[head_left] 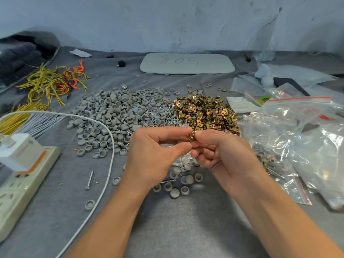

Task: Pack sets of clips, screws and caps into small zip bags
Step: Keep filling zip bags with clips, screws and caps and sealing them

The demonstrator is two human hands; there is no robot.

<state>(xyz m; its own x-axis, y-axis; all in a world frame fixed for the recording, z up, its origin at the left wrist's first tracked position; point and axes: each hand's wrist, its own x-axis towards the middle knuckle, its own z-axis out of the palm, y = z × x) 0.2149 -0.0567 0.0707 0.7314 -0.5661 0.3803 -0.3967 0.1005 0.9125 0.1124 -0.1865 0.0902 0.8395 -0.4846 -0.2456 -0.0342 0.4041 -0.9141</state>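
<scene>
My left hand [154,151] and my right hand [219,151] meet above the grey cloth, fingertips together. My right hand pinches a few gold metal clips [192,135]. My left hand pinches the mouth of a small clear zip bag [183,161] that hangs below the hands, mostly hidden. Behind the hands lie a large heap of grey caps [115,112], a strip of silver screws [167,116] and a heap of gold clips [206,112]. Loose caps [178,183] lie under my hands.
Clear zip bags with red seals [290,127] are piled at the right, some filled. A power strip with a white charger [20,164] and its cable [109,146] sit at the left. Yellow and orange wires [54,82] lie far left. A loose screw [89,180] lies near the cable.
</scene>
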